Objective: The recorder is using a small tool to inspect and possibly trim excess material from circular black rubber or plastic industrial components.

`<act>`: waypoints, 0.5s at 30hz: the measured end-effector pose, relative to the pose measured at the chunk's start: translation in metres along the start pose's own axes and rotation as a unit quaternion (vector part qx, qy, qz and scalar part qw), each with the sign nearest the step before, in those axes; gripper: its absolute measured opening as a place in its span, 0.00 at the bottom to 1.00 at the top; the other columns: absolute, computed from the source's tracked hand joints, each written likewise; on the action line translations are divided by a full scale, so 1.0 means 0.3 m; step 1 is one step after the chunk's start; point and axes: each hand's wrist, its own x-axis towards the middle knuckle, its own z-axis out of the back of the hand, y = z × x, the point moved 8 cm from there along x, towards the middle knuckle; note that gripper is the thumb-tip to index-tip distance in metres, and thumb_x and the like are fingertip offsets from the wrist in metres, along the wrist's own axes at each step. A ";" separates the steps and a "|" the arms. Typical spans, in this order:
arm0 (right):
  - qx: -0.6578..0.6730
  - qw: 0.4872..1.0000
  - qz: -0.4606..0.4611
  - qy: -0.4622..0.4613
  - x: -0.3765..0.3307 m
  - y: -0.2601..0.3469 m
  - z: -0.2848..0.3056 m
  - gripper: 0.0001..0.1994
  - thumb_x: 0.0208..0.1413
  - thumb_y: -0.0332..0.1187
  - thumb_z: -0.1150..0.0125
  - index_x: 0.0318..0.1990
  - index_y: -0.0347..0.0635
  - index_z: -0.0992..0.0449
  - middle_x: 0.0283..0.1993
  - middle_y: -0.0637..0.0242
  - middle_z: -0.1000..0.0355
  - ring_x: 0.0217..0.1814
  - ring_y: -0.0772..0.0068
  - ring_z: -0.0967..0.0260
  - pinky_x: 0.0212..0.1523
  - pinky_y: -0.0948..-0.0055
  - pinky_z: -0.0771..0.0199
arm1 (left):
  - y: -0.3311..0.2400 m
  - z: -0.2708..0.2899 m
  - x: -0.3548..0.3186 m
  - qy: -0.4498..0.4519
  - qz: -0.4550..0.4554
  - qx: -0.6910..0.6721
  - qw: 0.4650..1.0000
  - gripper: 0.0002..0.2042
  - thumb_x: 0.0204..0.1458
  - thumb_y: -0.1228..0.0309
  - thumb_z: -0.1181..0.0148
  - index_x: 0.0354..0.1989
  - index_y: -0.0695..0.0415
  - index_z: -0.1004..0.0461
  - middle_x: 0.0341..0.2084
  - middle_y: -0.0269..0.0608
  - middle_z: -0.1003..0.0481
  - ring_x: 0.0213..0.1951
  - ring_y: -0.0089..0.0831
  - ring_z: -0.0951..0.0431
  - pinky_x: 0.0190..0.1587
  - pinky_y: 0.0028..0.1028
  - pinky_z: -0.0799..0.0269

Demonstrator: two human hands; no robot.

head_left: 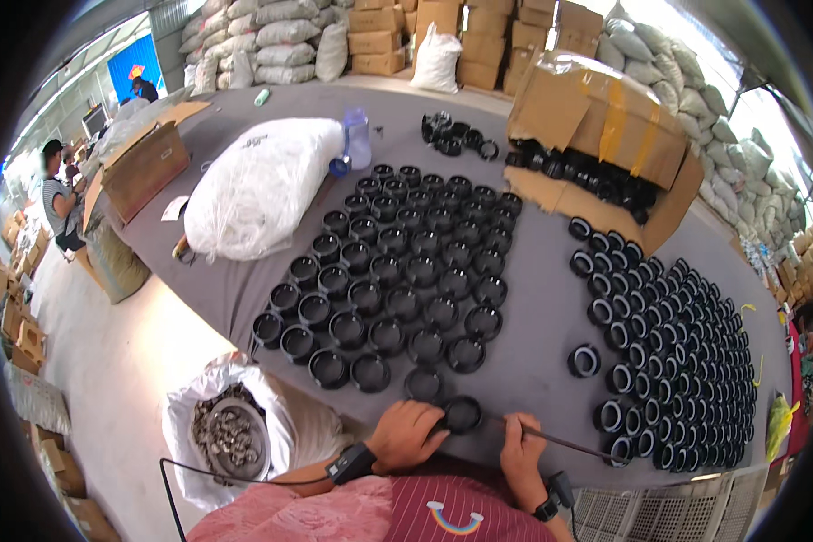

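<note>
At the table's near edge, my left hand is closed on the left side of a black plastic ring. My right hand grips a thin dark rod, whose one end points at that ring while the other stretches right toward the packed rings. Just beyond my left fingers lies another black ring. Past it, rows of wider black rings cover the middle of the grey cloth. To the right stand many narrower-looking black rings, with a single one apart from them.
An open cardboard box spills black parts at the back right. A white plastic bag and a bluish bottle lie at the back left. Below the left edge is a lined sack with scraps. A grey crate stands at lower right.
</note>
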 end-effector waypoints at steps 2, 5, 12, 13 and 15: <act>0.060 0.998 -0.027 0.004 -0.019 -0.008 0.016 0.06 0.56 0.26 0.43 0.28 0.40 0.23 0.29 0.63 0.22 0.33 0.61 0.27 0.45 0.63 0.34 | -0.007 0.021 0.002 -0.021 -0.010 0.012 1.000 0.21 0.41 0.60 0.27 0.41 0.57 0.24 0.37 0.42 0.24 0.38 0.40 0.24 0.39 0.36 0.33; 0.104 0.993 -0.039 0.027 -0.026 -0.005 0.004 0.08 0.55 0.25 0.43 0.23 0.40 0.24 0.24 0.66 0.24 0.31 0.66 0.28 0.46 0.64 0.35 | -0.017 0.033 0.011 -0.043 -0.017 0.039 0.998 0.23 0.40 0.56 0.26 0.41 0.57 0.23 0.38 0.40 0.25 0.38 0.38 0.24 0.39 0.35 0.33; 0.079 0.994 -0.059 0.049 -0.034 -0.037 -0.047 0.07 0.58 0.22 0.47 0.29 0.35 0.25 0.33 0.60 0.26 0.32 0.70 0.29 0.41 0.67 0.28 | 0.009 -0.020 0.018 -0.024 -0.015 0.034 0.999 0.18 0.43 0.61 0.30 0.43 0.53 0.23 0.40 0.40 0.26 0.41 0.40 0.26 0.43 0.36 0.31; 0.099 0.992 -0.051 0.062 -0.035 -0.044 -0.057 0.06 0.59 0.22 0.48 0.31 0.33 0.26 0.35 0.58 0.27 0.33 0.69 0.29 0.38 0.69 0.27 | 0.010 -0.022 0.013 -0.024 -0.026 0.031 0.999 0.18 0.45 0.61 0.31 0.43 0.53 0.23 0.41 0.40 0.26 0.41 0.40 0.25 0.44 0.36 0.31; 0.123 0.988 -0.048 0.085 -0.039 -0.063 -0.069 0.05 0.60 0.22 0.48 0.33 0.32 0.27 0.38 0.57 0.29 0.34 0.69 0.29 0.36 0.71 0.25 | 0.027 -0.017 -0.001 -0.025 -0.022 0.008 0.999 0.18 0.45 0.61 0.30 0.43 0.53 0.23 0.42 0.40 0.27 0.42 0.40 0.25 0.45 0.34 0.31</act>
